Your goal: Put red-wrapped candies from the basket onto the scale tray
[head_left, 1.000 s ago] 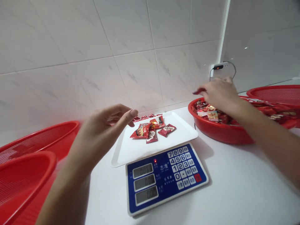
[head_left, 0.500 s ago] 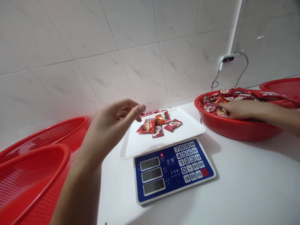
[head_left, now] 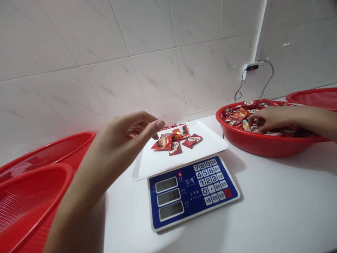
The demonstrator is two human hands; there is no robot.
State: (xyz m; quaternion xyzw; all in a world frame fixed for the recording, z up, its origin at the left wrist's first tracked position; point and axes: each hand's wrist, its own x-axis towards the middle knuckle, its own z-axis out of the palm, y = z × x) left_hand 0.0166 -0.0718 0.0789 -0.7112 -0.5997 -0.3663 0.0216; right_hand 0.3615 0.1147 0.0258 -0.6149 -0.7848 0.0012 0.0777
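My left hand [head_left: 131,135] hovers over the left side of the scale's white tray [head_left: 155,165]. Its fingers are loosely curled, the thumb is apart from them, and nothing shows in it. On the tray lie several small red snack packets [head_left: 192,140], some overlapping. Below the tray is the blue panel of a digital scale [head_left: 195,218], with lit digits on its displays. My right hand [head_left: 271,119] reaches into a red basin [head_left: 252,146] full of packets [head_left: 240,114]. Its thumb and forefinger are spread over the packets; the other fingers are partly hidden.
Red mesh baskets [head_left: 34,207] stand at the left, beside my left forearm. Another red basket [head_left: 316,96] is behind the basin at the right. A tiled wall [head_left: 158,80] closes off the back, with a plug and socket [head_left: 252,67] and hanging cables.
My right hand has shifted slightly right within the basin, and its thumb now shows apart from the forefinger. My left hand stays over the tray. The view has moved a little.
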